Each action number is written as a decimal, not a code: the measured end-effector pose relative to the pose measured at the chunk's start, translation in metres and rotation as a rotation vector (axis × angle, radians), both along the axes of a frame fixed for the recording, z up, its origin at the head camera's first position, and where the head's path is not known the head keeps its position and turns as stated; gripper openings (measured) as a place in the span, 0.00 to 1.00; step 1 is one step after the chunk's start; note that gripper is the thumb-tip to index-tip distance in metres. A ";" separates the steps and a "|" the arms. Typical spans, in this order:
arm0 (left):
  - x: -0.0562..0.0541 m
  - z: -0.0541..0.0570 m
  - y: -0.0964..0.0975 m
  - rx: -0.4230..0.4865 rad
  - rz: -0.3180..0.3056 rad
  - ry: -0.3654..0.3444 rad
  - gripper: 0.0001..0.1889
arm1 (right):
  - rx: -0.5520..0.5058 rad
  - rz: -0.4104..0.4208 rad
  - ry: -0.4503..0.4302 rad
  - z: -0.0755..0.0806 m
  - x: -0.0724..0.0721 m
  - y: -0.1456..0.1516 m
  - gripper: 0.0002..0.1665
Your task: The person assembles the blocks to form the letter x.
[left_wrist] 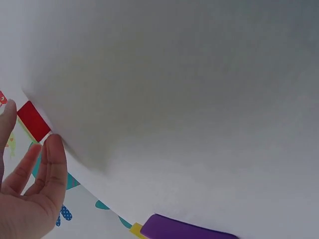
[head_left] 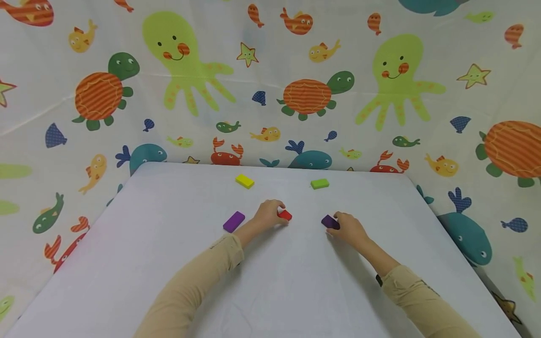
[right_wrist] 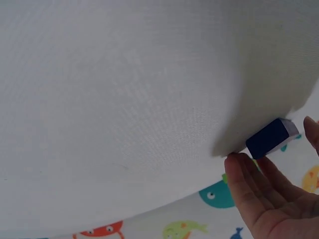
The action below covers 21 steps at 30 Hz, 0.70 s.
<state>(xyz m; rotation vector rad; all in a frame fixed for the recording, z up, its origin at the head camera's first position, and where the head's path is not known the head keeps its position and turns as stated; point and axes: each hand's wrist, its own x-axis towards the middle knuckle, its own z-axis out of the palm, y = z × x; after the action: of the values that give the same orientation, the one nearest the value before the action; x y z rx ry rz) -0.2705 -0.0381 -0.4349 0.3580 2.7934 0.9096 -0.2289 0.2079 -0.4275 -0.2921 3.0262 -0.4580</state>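
The left hand (head_left: 267, 215) has its thumb and fingers around a small red block (head_left: 285, 215) near the middle of the table. In the left wrist view, the red block (left_wrist: 34, 121) sits between thumb and fingertips. To the right, the right hand (head_left: 350, 230) curls its thumb and fingers around a dark purple block (head_left: 330, 222). That block (right_wrist: 272, 138) looks dark blue in the right wrist view, with fingertips against its near end and the thumb close to the other. A lighter purple block (head_left: 234, 221) lies left of the left hand.
Farther back on the white table (head_left: 127, 263) lie a yellow block (head_left: 244, 181) and a green block (head_left: 320, 183). A curtain (head_left: 262, 126) printed with sea animals hangs behind the table and along its sides.
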 end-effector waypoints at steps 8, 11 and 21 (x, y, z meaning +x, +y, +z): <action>0.004 0.003 -0.002 -0.058 -0.045 0.016 0.29 | -0.038 -0.036 -0.008 0.000 -0.001 0.004 0.24; 0.007 0.005 -0.002 -0.099 -0.075 0.029 0.31 | -0.057 -0.031 0.001 0.000 -0.002 0.008 0.23; 0.013 0.005 -0.029 -0.264 -0.428 0.143 0.31 | -0.138 -0.012 -0.002 -0.003 -0.005 0.015 0.21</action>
<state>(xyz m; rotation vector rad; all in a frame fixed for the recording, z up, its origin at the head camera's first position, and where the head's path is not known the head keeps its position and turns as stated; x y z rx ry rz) -0.2573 -0.0672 -0.4297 0.9604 2.7431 0.4288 -0.2343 0.2230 -0.4304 -0.2817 3.0013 -0.6695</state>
